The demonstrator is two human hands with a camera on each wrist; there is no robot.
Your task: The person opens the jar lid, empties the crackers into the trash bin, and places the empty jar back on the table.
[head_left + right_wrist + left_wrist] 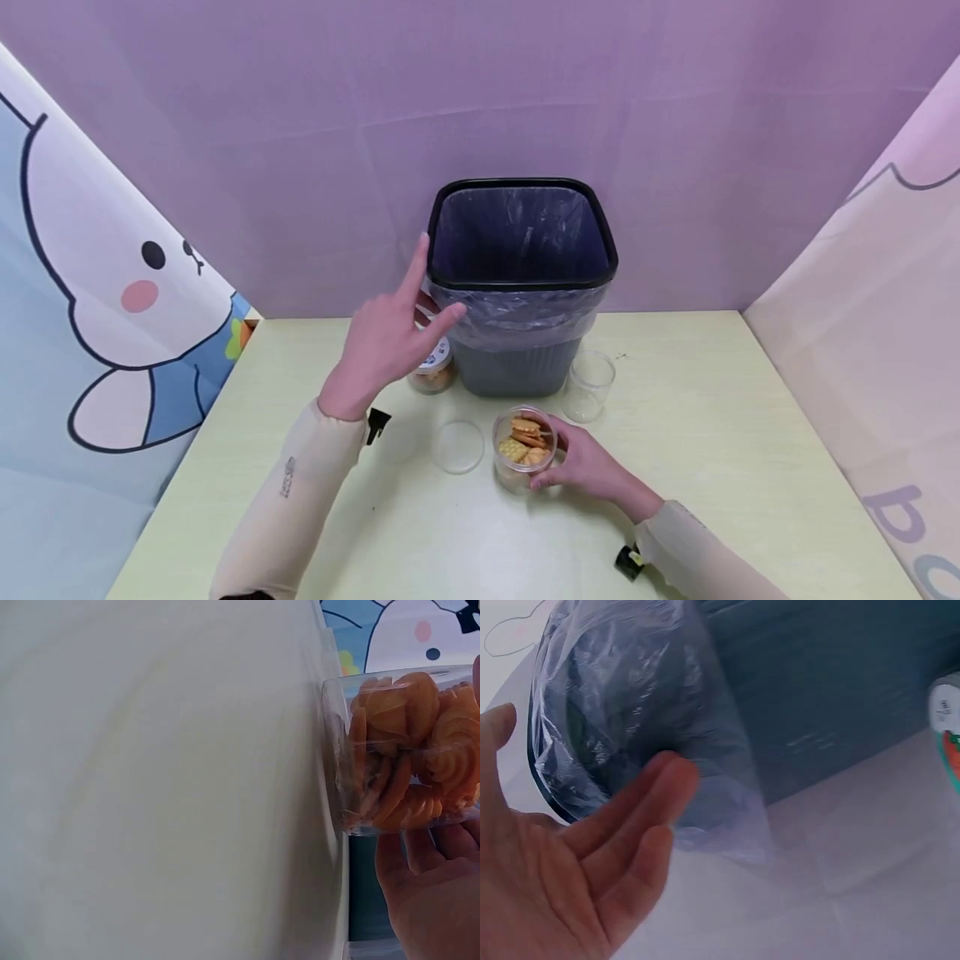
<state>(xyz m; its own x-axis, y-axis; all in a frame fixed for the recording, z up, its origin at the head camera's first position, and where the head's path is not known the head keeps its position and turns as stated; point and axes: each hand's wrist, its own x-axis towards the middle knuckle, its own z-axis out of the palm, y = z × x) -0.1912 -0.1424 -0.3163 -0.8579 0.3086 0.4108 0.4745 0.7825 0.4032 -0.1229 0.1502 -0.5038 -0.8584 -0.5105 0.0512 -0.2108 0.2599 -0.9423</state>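
Note:
My right hand [581,462] grips a clear plastic jar [512,478] from its right side. The jar stands uncovered on the table, with cookies [525,442] inside; the right wrist view shows swirled cookies [457,750] through its wall. A round clear lid [458,447] lies flat just left of this jar. Up by the left rim of a dark trash bin [517,371], my left hand [386,333] has its index finger and thumb extended. In the left wrist view its fingers are slightly bent beside the plastic bag [649,697] lining the bin, with nothing held.
A lidded jar [432,380] stands against the bin's left side, partly hidden by my left hand. To the bin's right is an empty clear jar [590,387]. A purple cloth [375,150] hangs behind the table [712,417], and printed cloths flank it.

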